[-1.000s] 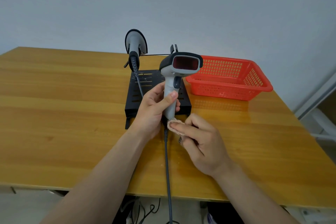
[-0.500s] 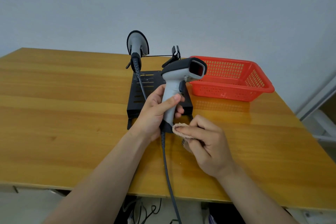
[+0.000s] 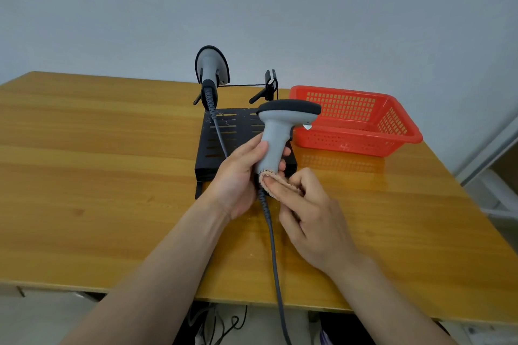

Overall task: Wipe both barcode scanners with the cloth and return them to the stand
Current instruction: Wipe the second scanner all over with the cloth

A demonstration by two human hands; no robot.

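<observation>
Turned since a second ago, the barcode scanner (image 3: 276,137) now shows its back, window toward 2 o'clock, so the left hand (image 3: 238,179), wrapped round the grey handle, offers a fresh side to the cloth (image 3: 270,180), which the right hand (image 3: 314,218) pinches against the handle's base. It is held above the near edge of the black stand (image 3: 238,126), the empty cradle (image 3: 270,82) at 12 o'clock and the second scanner (image 3: 210,70) docked at 11 o'clock.

I am looking into an office-like room. A wooden desk (image 3: 98,162) is standing by a bare wall (image 3: 280,8), cables (image 3: 224,322) hanging beneath.
</observation>
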